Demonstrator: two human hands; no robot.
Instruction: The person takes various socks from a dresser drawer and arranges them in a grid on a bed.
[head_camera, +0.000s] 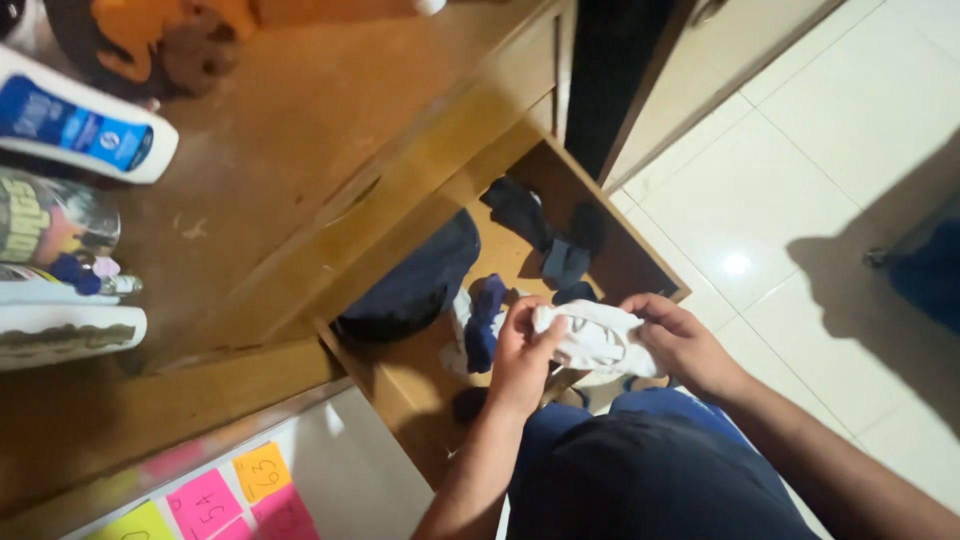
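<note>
Left hand (520, 352) and right hand (682, 340): fingers pinching white cloth (595, 338) over open wooden drawer (640, 265); dark socks (548, 240) inside.

Home bedroom: wooden dresser (300, 150), sock-filled drawer (610, 245).

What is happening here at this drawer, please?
A person stands over an open wooden drawer and holds a white piece of cloth with both hands. The left hand grips one end and the right hand grips the other, just above the drawer's front edge. Inside the drawer lie dark blue socks and a dark folded garment. On the wooden top beside it stand several bottles.
</note>
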